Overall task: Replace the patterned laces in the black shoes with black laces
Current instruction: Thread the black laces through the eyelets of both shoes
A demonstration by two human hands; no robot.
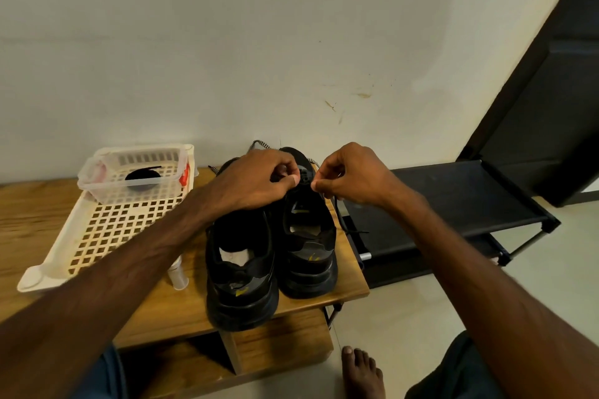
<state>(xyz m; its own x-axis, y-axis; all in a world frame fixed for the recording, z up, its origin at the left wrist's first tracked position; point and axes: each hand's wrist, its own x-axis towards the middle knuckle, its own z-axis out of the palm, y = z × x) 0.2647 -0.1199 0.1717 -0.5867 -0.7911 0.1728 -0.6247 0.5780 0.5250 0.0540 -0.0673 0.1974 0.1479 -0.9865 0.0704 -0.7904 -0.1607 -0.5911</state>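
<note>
Left hand point(259, 178) and right hand point(353, 172) bend over the right shoe point(308, 236), each grip pinching its lace point(337, 207).

On the bench point(26, 214) we find the left shoe point(241, 269) and right shoe point(308, 253) side by side at its right end, heels toward us. Left of them lies a tray point(107, 230), a basket point(97, 185) in its far end, a coil point(142, 176) inside. A tube point(178, 275) sits between tray and left shoe. Our left hand point(256, 178) and right hand point(350, 175) meet over the right shoe, pinching its lace point(338, 209). A rack point(453, 197) stands right of the bench.
</note>
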